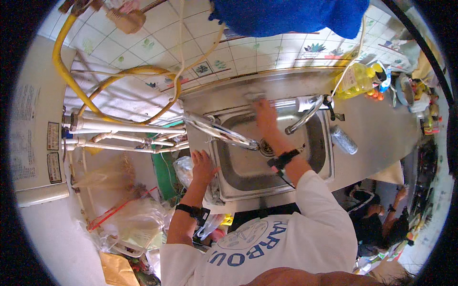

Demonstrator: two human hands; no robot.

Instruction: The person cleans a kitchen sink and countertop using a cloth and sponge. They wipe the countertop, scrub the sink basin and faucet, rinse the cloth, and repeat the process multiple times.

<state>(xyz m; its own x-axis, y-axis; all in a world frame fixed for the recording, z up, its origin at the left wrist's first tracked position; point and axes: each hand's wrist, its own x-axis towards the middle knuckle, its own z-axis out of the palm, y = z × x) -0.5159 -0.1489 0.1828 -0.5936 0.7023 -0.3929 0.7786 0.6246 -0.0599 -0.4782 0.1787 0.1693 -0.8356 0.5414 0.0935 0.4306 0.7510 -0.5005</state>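
Note:
A stainless steel sink (247,168) set in a metal counter lies before me. My right hand (266,116) reaches across the basin to its back rim and is blurred. A pale, smeared shape (256,94) shows at its fingertips; I cannot tell what it is or whether it is held. On the left edge of the sink rests my left hand (203,167), fingers apart and holding nothing, beside a clear plastic bag (183,168). A chrome spout (225,133) slants over the basin from the left, ending near the drain (265,147). A second curved faucet (306,115) leans in from the right.
A grey speckled cylinder (344,139) lies right of the sink, below a yellow liquid bottle (352,84). White pipes (128,127) and a yellow hose (59,53) run at left. A blue cloth (290,16) hangs above. Another person (375,218) is at lower right.

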